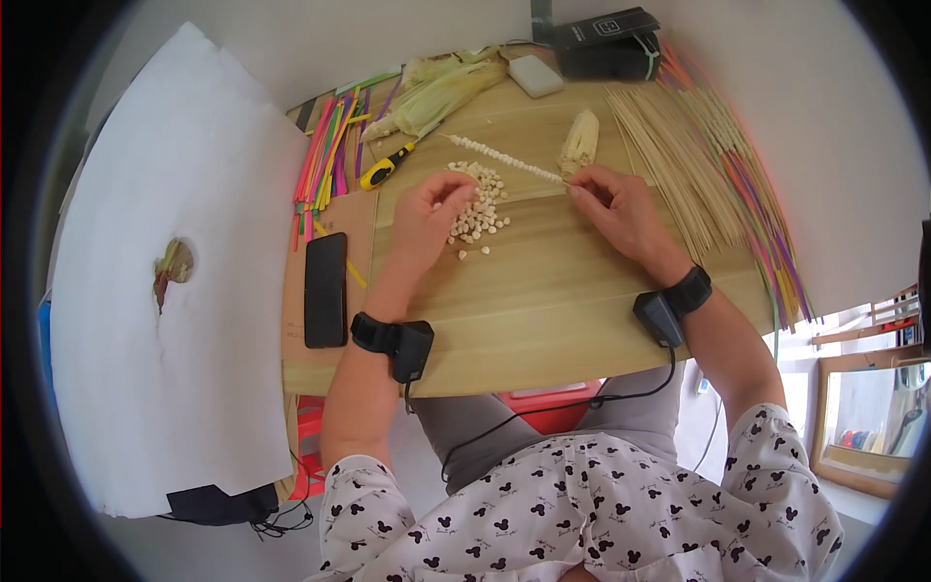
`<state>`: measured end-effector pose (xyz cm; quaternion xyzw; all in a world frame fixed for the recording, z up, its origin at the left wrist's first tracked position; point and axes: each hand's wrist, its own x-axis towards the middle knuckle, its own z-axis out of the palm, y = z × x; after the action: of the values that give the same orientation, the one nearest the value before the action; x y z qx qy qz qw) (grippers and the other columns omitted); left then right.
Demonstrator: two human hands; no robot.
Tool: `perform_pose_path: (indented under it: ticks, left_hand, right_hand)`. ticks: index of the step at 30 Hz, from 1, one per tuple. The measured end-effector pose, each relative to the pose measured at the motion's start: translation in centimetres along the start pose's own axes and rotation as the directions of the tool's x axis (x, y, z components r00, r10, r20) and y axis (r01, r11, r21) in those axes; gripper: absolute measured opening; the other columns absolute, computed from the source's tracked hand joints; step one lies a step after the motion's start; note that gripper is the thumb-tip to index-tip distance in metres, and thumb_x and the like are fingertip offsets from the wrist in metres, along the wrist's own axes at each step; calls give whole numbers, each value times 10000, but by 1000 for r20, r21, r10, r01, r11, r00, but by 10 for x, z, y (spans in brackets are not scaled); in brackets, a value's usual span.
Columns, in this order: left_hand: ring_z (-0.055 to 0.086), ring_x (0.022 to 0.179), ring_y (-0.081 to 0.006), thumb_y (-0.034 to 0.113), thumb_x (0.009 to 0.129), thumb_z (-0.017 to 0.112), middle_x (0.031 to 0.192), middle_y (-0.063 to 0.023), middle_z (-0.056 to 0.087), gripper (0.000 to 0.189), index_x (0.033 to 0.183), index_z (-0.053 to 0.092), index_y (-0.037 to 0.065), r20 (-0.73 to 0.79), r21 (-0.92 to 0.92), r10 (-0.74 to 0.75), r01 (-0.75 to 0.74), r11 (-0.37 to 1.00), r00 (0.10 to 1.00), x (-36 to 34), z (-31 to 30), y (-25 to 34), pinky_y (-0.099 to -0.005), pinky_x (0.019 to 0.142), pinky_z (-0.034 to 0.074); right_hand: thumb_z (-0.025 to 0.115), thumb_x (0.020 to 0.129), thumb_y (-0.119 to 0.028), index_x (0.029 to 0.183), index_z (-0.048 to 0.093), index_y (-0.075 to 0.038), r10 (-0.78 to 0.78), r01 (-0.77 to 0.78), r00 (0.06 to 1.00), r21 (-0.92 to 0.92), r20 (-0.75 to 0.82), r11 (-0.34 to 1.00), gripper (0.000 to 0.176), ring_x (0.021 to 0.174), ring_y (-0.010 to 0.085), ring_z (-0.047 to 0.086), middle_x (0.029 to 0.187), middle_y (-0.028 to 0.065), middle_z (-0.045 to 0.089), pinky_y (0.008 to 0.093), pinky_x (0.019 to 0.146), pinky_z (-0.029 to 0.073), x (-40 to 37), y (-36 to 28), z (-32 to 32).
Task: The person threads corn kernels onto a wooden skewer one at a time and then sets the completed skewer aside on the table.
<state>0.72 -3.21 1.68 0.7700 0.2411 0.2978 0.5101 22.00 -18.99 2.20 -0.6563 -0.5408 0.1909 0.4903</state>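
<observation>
A thin stick threaded with pale corn kernels point(506, 158) slants across the table. My right hand point(626, 215) pinches its near end between thumb and fingertips, while its bare tip points to the upper left. Over the left side of a pile of loose corn kernels point(477, 218) is my left hand point(427, 215), its thumb and fingers closed together. Whatever may be between those fingertips is hidden. Just beyond my right hand lies a partly stripped corn cob point(581, 139).
Many bare sticks point(669, 160) and colourful strips point(766, 209) lie at right. Corn husks point(436, 92), a yellow cutter point(387, 166), a white block point(535, 76) and a black case point(609, 56) sit further back. A phone point(326, 291) and bright strips point(325, 145) occupy the left.
</observation>
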Motion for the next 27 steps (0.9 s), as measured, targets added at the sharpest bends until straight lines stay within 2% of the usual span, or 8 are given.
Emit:
perform_pose_path:
  ticks: [1, 2, 4, 5, 7, 10, 13, 27]
  left_hand:
    - [558, 759, -77, 126, 915, 613, 889, -30, 651, 150, 1006, 636, 8, -68, -224, -66, 49, 973, 996, 3, -5, -7, -227, 703, 454]
    - [558, 759, -77, 126, 915, 613, 889, -30, 651, 150, 1006, 636, 8, -80, -218, -59, 41, 975, 995, 6, -12, -15, -227, 703, 454]
    - [580, 785, -82, 128, 926, 604, 894, -39, 653, 193, 1073, 623, 6, -126, -479, -139, 63, 876, 982, 11, -25, -29, -228, 706, 479]
    - [580, 785, -82, 128, 926, 604, 894, -39, 653, 193, 1073, 623, 6, -138, -474, -133, 52, 879, 981, 11, -28, -31, -228, 706, 479]
    - [593, 790, -87, 117, 920, 610, 910, -45, 658, 174, 1062, 636, 20, -130, -709, -247, 84, 700, 960, 12, -33, -36, -246, 713, 502]
    - [598, 783, -91, 113, 917, 614, 926, -51, 656, 154, 1039, 642, 24, -125, -800, -318, 94, 592, 940, 14, -36, -38, -262, 734, 513]
    - [599, 775, -95, 117, 915, 620, 922, -50, 651, 137, 1013, 647, 26, -97, -846, -309, 85, 527, 946, 14, -35, -37, -255, 727, 509]
    - [599, 799, -106, 94, 905, 626, 941, -61, 634, 170, 1052, 622, 10, -48, -886, -291, 94, 454, 956, 11, -29, -33, -259, 751, 516]
  right_hand:
    - [607, 874, -107, 904, 610, 23, -7, 7, 1000, 8, -5, 1000, 134, 641, 85, 539, 715, 62, 626, 251, 586, 446, 0, 1, 0]
    - [607, 874, -107, 904, 610, 23, -21, 21, 1000, 12, -1, 1000, 134, 641, 85, 539, 715, 62, 626, 251, 586, 446, 0, 1, 1]
    - [610, 873, -104, 905, 611, 20, -19, 20, 1000, -9, 3, 1000, 129, 633, 79, 530, 709, 57, 621, 248, 582, 442, 0, 2, 2]
    - [610, 873, -104, 905, 611, 20, -33, 33, 999, -5, 7, 999, 129, 633, 79, 530, 709, 57, 621, 248, 582, 442, 0, 3, 3]
    - [620, 868, -98, 906, 614, 17, -13, 14, 999, -22, 47, 1000, 121, 618, 72, 518, 694, 44, 610, 243, 575, 439, -1, 3, 3]
    - [627, 866, -92, 906, 616, 16, 4, -4, 997, -2, 75, 1000, 116, 612, 62, 506, 680, 29, 600, 236, 563, 430, -3, -1, 4]
    - [626, 872, -93, 905, 615, 18, -19, 16, 997, 38, 72, 999, 117, 610, 56, 501, 669, 18, 588, 233, 553, 425, -4, 2, 7]
    - [605, 896, -91, 907, 613, 22, -1, -6, 995, 65, 101, 998, 114, 604, 63, 512, 665, 22, 588, 231, 553, 431, -4, 5, 9]
